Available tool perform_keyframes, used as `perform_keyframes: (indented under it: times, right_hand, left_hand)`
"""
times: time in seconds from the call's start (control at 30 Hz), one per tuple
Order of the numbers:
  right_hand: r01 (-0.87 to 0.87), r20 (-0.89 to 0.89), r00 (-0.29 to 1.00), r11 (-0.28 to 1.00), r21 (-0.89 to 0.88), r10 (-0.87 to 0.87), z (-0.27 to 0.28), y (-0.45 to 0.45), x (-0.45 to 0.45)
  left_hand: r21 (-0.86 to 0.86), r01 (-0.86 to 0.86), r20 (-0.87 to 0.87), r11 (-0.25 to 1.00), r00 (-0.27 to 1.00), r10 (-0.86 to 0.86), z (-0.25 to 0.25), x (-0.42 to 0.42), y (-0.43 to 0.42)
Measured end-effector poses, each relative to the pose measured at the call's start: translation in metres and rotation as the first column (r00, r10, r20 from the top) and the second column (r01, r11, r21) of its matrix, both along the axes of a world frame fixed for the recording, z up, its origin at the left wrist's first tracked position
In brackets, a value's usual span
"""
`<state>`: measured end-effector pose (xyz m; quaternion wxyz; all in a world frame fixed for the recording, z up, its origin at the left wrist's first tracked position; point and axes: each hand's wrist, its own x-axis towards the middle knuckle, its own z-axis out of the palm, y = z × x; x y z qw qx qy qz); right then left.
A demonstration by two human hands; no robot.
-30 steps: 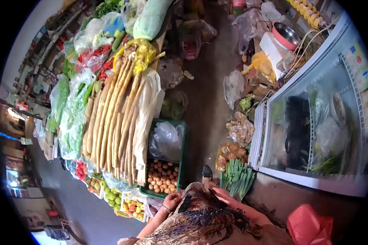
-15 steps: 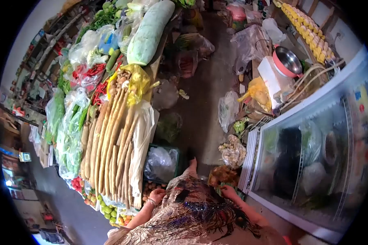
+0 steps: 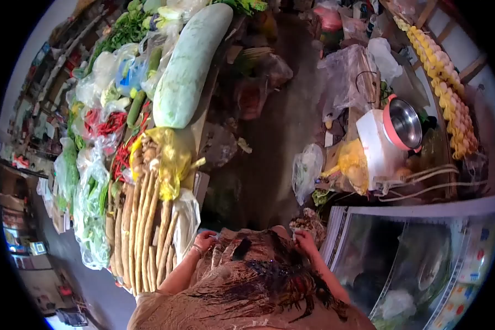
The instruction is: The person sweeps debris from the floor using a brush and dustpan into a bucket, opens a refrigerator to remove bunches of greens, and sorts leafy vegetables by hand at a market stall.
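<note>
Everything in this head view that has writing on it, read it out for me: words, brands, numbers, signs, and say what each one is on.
No text is readable here.
White box by the red-rimmed bowl: faint red marks, too small to read.
Coloured panel at far right: patches, too blurred.
Small bright panel at far left: too small.

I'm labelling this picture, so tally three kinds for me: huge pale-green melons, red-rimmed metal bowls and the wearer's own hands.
Huge pale-green melon: 1
Red-rimmed metal bowl: 1
Wearer's hands: 2, left hand and right hand
Total: 4
</note>
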<state>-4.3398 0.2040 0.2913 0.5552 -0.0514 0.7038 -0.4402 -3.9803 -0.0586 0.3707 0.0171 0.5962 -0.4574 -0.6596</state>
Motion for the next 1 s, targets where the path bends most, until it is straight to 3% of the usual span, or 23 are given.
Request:
perform_keyframes:
  times: [0.03, 0.1, 0.13, 0.23, 0.3, 0.33, 0.37, 0.43, 0.57, 0.63, 0.7, 0.93, 1.0]
  right_hand:
    - [-0.010, -0.008, 1.000, 1.000, -0.027, 0.010, -0.012, -0.004, -0.011]
    - [-0.015, -0.006, 1.000, 0.999, 0.030, 0.015, 0.016, -0.024, -0.037]
    - [-0.022, -0.005, 1.000, 0.996, 0.087, 0.022, 0.026, -0.033, -0.050]
    - [-0.044, -0.051, 0.998, 0.998, 0.042, 0.046, 0.008, -0.058, -0.099]
    - [-0.029, -0.017, 0.999, 0.997, 0.069, 0.030, 0.003, -0.082, -0.139]
    - [-0.013, 0.013, 1.000, 0.993, 0.121, 0.012, 0.002, -0.093, -0.154]
    - [-0.014, 0.017, 1.000, 0.993, 0.116, 0.012, 0.001, -0.106, -0.172]
    - [0.106, 0.083, 0.990, 0.992, 0.070, -0.112, -0.003, -0.125, -0.206]
    - [0.005, 0.020, 1.000, 0.999, 0.040, -0.006, 0.005, -0.160, -0.272]
    - [0.060, 0.070, 0.995, 0.995, 0.075, -0.065, 0.025, -0.187, -0.295]
    - [0.022, 0.014, 1.000, 0.993, 0.115, -0.024, 0.018, -0.200, -0.314]
    - [-0.055, 0.062, 0.997, 0.996, 0.077, 0.050, 0.003, -0.280, -0.381]
    - [-0.027, 0.077, 0.997, 0.997, 0.076, 0.021, -0.012, -0.309, -0.405]
  left_hand:
    - [-0.029, 0.005, -0.063, 1.000, 0.998, -0.007, -0.007, -0.013, -0.011]
    - [-0.053, 0.013, -0.118, 0.999, 0.993, -0.019, -0.010, -0.044, -0.031]
    - [-0.069, 0.034, -0.090, 0.997, 0.995, -0.040, -0.006, -0.067, -0.043]
    - [-0.154, 0.133, -0.014, 0.979, 0.990, -0.137, -0.019, -0.121, -0.073]
    - [-0.214, 0.320, 0.148, 0.923, 0.944, -0.294, -0.011, -0.160, -0.098]
    - [-0.236, 0.326, 0.155, 0.915, 0.943, -0.296, 0.001, -0.182, -0.104]
    - [-0.151, 0.257, 0.087, 0.955, 0.965, -0.246, 0.003, -0.202, -0.111]
    - [-0.181, 0.257, 0.045, 0.949, 0.966, -0.253, 0.001, -0.235, -0.127]
    - [-0.220, 0.282, 0.119, 0.934, 0.958, -0.261, -0.006, -0.283, -0.158]
    - [-0.357, 0.271, 0.063, 0.894, 0.962, -0.266, -0.008, -0.305, -0.177]
    - [-0.340, 0.232, 0.054, 0.911, 0.972, -0.228, -0.011, -0.326, -0.195]
    - [-0.333, 0.333, 0.091, 0.882, 0.943, -0.321, -0.016, -0.422, -0.281]
    - [-0.274, 0.227, -0.004, 0.935, 0.971, -0.238, -0.013, -0.457, -0.320]
